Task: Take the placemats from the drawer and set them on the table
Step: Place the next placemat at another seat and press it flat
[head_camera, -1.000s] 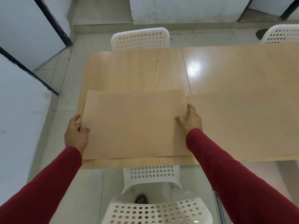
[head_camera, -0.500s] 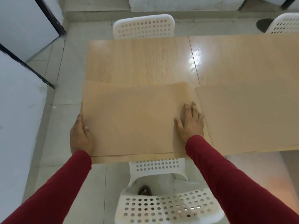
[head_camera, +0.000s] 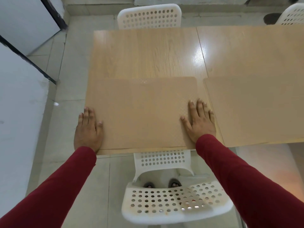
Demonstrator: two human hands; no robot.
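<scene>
A tan placemat (head_camera: 139, 112) lies flat on the near left part of the light wooden table (head_camera: 148, 51), squared to the table's front edge. My left hand (head_camera: 88, 129) rests flat on its left edge, fingers spread. My right hand (head_camera: 199, 120) presses flat on its right edge. A second tan placemat (head_camera: 256, 109) lies flat to the right, a narrow strip of table between the two. Both sleeves are dark red.
A white perforated chair (head_camera: 174, 201) is tucked under the near edge below my hands. Another white chair (head_camera: 148, 16) stands at the far side, a third (head_camera: 292, 15) at the far right. White panels (head_camera: 19, 89) flank the tiled floor on the left.
The left placemat has come down from a tilted hold to lie flat and square on the table. Both hands went from gripping its edges to lying flat on it.
</scene>
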